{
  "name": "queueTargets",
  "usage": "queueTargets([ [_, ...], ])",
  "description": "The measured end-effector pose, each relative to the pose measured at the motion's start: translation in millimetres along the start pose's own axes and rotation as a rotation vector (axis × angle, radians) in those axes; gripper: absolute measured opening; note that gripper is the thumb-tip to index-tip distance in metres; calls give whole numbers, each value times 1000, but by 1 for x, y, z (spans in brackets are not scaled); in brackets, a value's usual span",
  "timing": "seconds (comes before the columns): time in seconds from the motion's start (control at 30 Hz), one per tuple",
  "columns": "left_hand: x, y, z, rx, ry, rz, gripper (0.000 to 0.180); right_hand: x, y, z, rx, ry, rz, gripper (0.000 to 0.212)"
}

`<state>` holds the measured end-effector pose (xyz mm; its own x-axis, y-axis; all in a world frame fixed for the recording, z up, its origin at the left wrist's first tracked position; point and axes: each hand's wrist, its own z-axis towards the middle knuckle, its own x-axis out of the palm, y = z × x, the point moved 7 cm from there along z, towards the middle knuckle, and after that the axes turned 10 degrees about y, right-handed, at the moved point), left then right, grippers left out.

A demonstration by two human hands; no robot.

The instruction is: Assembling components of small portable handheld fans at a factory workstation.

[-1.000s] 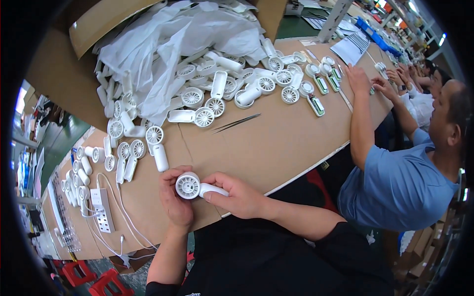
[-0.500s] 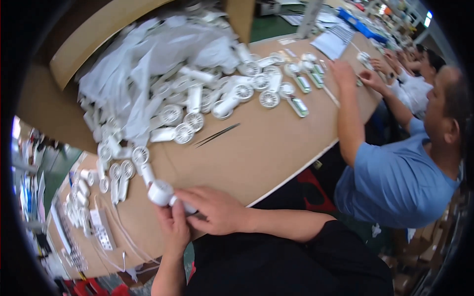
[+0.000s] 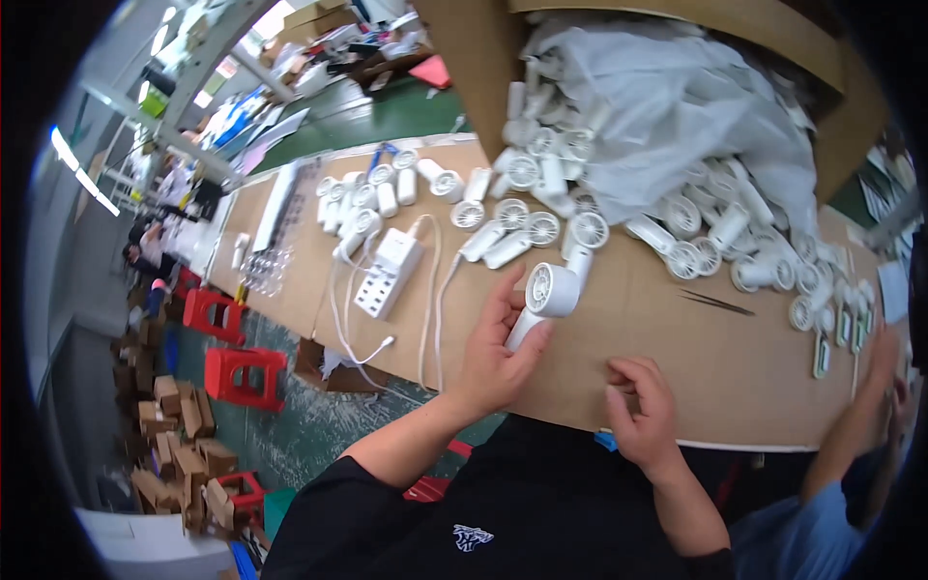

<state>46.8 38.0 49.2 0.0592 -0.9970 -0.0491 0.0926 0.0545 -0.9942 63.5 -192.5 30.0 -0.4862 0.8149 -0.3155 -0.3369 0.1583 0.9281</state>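
Observation:
My left hand (image 3: 498,358) is wrapped round the handle of a white handheld fan (image 3: 553,290), held upright above the table with its round slotted head at the top. To the right of it, my right hand (image 3: 640,411) hovers at the table's front edge, fingers loosely curled and thumb apart, with nothing in it. Just beyond the held fan, another white fan (image 3: 589,232) is among several lying on the brown tabletop (image 3: 619,319). A pair of dark tweezers (image 3: 715,303) rests on the table farther right.
A large carton (image 3: 474,58) holds a heap of white fans under a translucent plastic sheet (image 3: 657,116). At left are a white power strip (image 3: 389,274) with cables and a group of white fans (image 3: 382,188). Red stools (image 3: 245,377) stand on the floor. A co-worker's arm (image 3: 851,416) is at right.
The view has swung left, bringing the power strip and stools into the middle left. My right hand has let go of the fan and moved away; my left hand still holds it, now upright.

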Motion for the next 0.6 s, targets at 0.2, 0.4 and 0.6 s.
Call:
queueTargets([
  [0.2,-85,-31,0,101,-188,230,60,5,4,8,-21,20,4,32],
  [0.4,-203,-32,-25,94,-510,469,53,8,4,8,-9,16,-46,29],
  [0.6,-295,0,-28,-3,-746,761,47,3,4,2,10,-7,-130,27],
])
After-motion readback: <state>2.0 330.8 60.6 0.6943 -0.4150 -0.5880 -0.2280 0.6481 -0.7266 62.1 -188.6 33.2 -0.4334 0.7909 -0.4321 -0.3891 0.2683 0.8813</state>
